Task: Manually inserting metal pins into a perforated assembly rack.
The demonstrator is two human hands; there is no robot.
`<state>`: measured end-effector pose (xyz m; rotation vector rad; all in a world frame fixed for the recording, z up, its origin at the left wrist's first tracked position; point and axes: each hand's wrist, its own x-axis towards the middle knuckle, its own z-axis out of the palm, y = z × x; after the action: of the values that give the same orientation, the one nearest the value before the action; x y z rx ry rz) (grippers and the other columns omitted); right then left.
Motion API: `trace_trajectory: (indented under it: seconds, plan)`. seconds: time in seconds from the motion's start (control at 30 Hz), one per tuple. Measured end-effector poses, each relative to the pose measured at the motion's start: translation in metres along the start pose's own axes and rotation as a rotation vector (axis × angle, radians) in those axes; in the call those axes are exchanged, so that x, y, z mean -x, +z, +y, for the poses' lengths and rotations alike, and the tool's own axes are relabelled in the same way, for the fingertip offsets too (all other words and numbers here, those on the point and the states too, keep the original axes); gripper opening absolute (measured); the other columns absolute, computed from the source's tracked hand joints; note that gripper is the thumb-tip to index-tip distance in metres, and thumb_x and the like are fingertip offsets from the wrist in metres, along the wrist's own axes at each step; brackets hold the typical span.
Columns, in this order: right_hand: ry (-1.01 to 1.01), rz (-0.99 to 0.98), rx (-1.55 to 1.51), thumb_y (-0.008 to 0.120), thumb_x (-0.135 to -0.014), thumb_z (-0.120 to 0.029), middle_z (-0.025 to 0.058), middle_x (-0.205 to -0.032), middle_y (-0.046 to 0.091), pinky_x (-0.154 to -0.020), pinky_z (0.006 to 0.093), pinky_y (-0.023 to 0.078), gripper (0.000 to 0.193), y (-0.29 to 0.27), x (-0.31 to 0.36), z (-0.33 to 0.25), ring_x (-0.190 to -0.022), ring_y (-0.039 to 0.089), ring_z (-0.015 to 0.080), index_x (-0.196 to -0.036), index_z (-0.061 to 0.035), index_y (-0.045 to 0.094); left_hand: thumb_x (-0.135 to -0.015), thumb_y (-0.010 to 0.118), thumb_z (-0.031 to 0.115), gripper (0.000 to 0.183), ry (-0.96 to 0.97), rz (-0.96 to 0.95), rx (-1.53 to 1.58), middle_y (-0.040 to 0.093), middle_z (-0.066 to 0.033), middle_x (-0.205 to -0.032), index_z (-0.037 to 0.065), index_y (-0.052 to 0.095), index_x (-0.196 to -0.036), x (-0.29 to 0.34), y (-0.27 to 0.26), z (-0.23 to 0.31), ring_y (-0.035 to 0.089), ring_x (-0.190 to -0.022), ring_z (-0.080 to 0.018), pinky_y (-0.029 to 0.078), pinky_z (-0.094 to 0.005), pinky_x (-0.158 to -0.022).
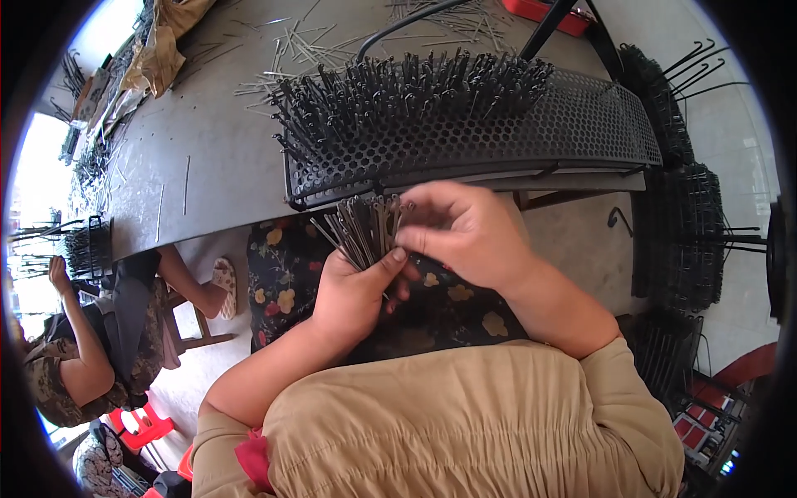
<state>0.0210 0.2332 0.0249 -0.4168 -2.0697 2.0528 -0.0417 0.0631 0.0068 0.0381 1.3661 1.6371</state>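
Head | metal rods (pixel 364 232): slim, dark, fanned | left grip (pixel 353 290): clamped round rods | right grip (pixel 473 236): cannot tell

three hands (pixel 353 289) (one a co-worker's (pixel 59 274)), one held bundle (pixel 359 228).

Grey table (pixel 220 158), pale floor (pixel 206 367).

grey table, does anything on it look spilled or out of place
Yes: thin rods lie loose and crisscrossed beyond the black perforated rack, and two single rods lie apart toward the left. They look untidy because the rods in the rack stand packed together and the left hand holds its bundle of rods gathered.
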Motion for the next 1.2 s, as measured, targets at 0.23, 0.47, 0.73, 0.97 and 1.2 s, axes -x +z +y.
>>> trace_trajectory:
  seconds: [0.23,0.47,0.73,0.97,1.2]
  plan:
    - [0.066,-0.003,-0.206,0.066,-0.089,-0.001,0.0055,-0.086,0.069,-0.064,0.0195,0.048,0.005,-0.011,-0.011,-0.002,-0.073,0.061,0.0077,-0.094,-0.0011,0.064,-0.098,0.058,0.016,0.015,0.056,0.03,0.027,0.069,-0.0068,-0.087,0.005,0.062,-0.107,0.001,0.005,0.003,0.06,-0.064,-0.0107,0.043,-0.0236,-0.045]
    - [-0.651,0.401,0.143,0.066,-0.087,0.005,0.0076,-0.089,0.068,-0.06,0.0185,0.05,0.029,-0.03,-0.053,-0.018,-0.071,0.064,0.0098,-0.112,0.0005,0.052,-0.099,0.055,0.015,0.013,-0.004,-0.029,0.053,0.064,-0.0101,-0.083,0.004,0.056,-0.106,0.006,-0.002,0.002,0.052,-0.058,-0.0131,0.037,-0.0218,-0.042]
    - [-0.947,0.4,0.668,0.069,-0.084,0.008,0.007,-0.093,0.068,-0.071,0.0219,0.055,0.03,-0.04,-0.075,-0.026,-0.083,0.068,0.0113,-0.11,0.0,0.057,-0.099,0.053,0.011,0.009,-0.093,0.03,-0.024,0.064,-0.0097,-0.085,0.006,0.053,-0.106,0.008,-0.011,0.008,0.054,-0.06,-0.0126,0.038,-0.0219,-0.042]
    - [-0.915,0.336,0.835,0.073,-0.079,0.008,0.0049,-0.093,0.066,-0.062,0.0199,0.049,0.022,-0.038,-0.074,-0.022,-0.073,0.06,0.0077,-0.099,-0.0015,0.067,-0.098,0.053,0.01,0.008,-0.119,0.04,-0.026,0.065,-0.0092,-0.084,0.006,0.054,-0.105,-0.004,-0.023,0.005,0.055,-0.06,-0.0126,0.038,-0.0214,-0.041]
    - [-1.017,0.287,0.882,0.076,-0.074,0.006,0.0071,-0.09,0.068,-0.064,0.0247,0.05,0.019,-0.054,-0.082,-0.025,-0.077,0.063,0.0156,-0.09,-0.0019,0.069,-0.098,0.052,0.008,0.005,-0.118,0.048,-0.051,0.066,-0.0072,-0.082,0.005,0.053,-0.102,-0.007,-0.029,0.005,0.055,-0.058,-0.0095,0.04,-0.0212,-0.042]
